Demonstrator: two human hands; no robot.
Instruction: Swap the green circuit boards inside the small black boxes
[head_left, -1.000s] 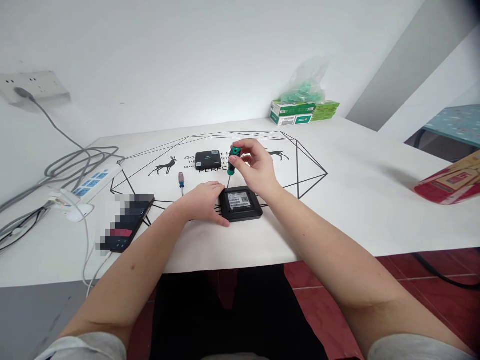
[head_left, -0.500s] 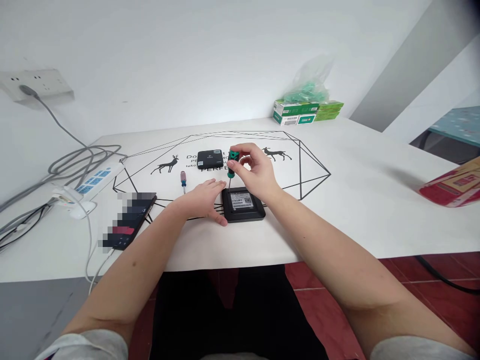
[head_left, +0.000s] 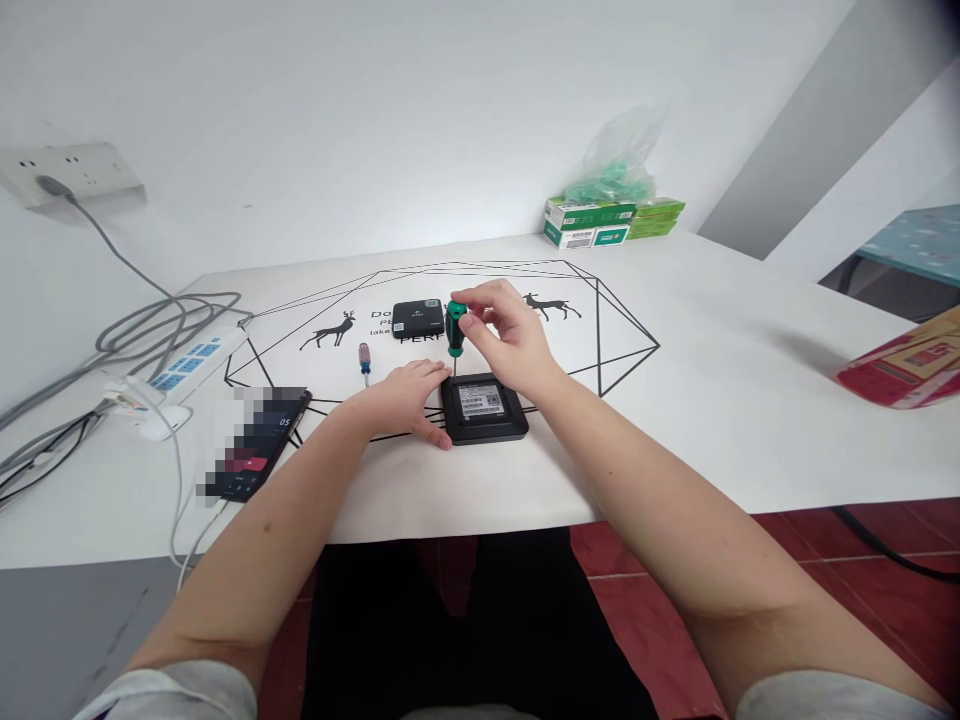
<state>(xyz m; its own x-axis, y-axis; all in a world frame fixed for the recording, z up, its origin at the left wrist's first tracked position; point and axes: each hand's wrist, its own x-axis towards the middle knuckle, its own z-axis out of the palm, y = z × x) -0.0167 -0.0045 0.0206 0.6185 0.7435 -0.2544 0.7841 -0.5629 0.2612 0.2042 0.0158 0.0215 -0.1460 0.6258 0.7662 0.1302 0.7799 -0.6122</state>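
Observation:
A flat black square box with a white printed label lies on the table in front of me. My left hand braces its left side, thumb at the near corner and fingertips at the far one. In my right hand is a screwdriver with a green and black handle, held upright between thumb and fingers. Its shaft points down to the box's far left corner; the tip is too small to make out. Behind the screwdriver lies a smaller black box with rounded corners.
Left of my hands lies a second screwdriver. A phone with a cable, a power strip and tangled cords occupy the left side. Green boxes under a plastic bag stand at the back; a red package is far right.
The screwdriver handle has tilted from leaning right to nearly upright, and my right fingers have shifted on its top. My left hand and the labelled box stay in place.

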